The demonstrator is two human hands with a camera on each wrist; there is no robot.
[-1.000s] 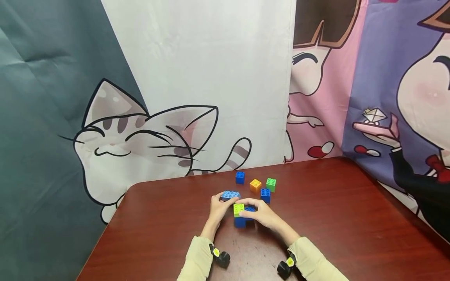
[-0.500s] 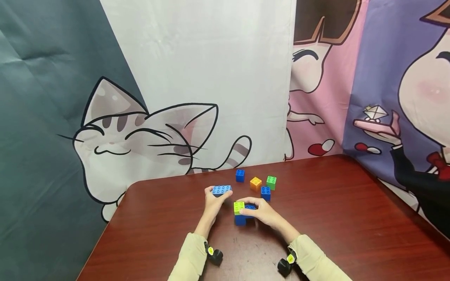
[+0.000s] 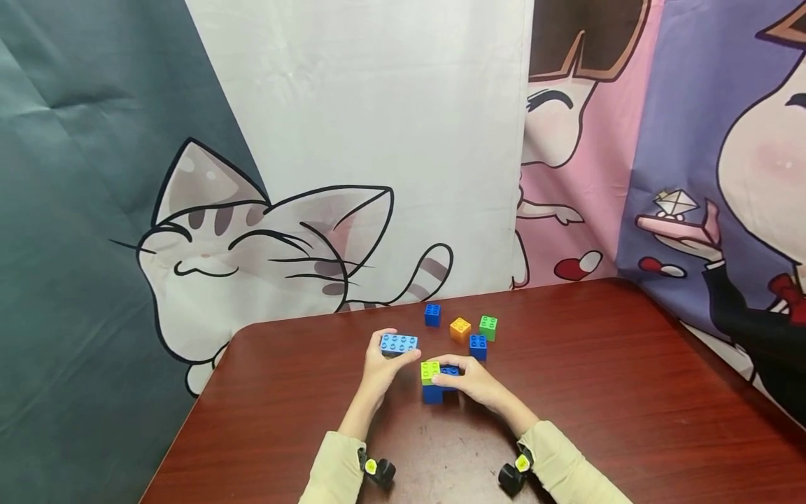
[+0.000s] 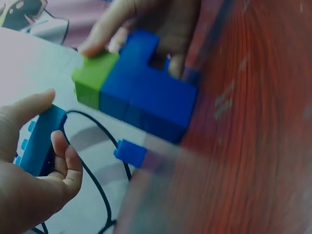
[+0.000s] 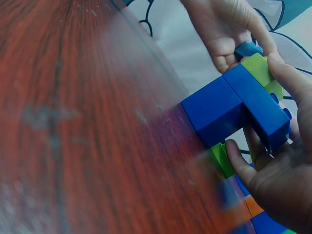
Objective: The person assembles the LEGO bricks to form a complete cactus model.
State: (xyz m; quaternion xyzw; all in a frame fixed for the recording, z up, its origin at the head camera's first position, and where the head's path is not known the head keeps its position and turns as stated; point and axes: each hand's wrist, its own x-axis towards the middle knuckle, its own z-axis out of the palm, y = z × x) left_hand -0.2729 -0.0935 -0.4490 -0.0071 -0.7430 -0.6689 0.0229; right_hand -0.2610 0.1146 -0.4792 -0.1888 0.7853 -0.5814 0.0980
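Observation:
Left of the stack, my left hand holds a light blue eight-stud brick between thumb and fingers, studs facing up. In the left wrist view the same brick shows side-on in the grip. My right hand grips a small assembly by its right side, the thumb at a lime green brick on top. Beneath that lies a longer blue brick, jutting out toward the right palm. A blue brick forms the bottom layer, standing on the table.
Behind the hands on the brown table lie loose four-stud bricks: a far blue one, an orange one, a green one and a nearer blue one. A printed cloth backdrop hangs at the table's far edge.
My left hand has carried the light blue brick from close beside the stack to the left, away from it. The right hand has kept its grip on the assembly, nearly in place.

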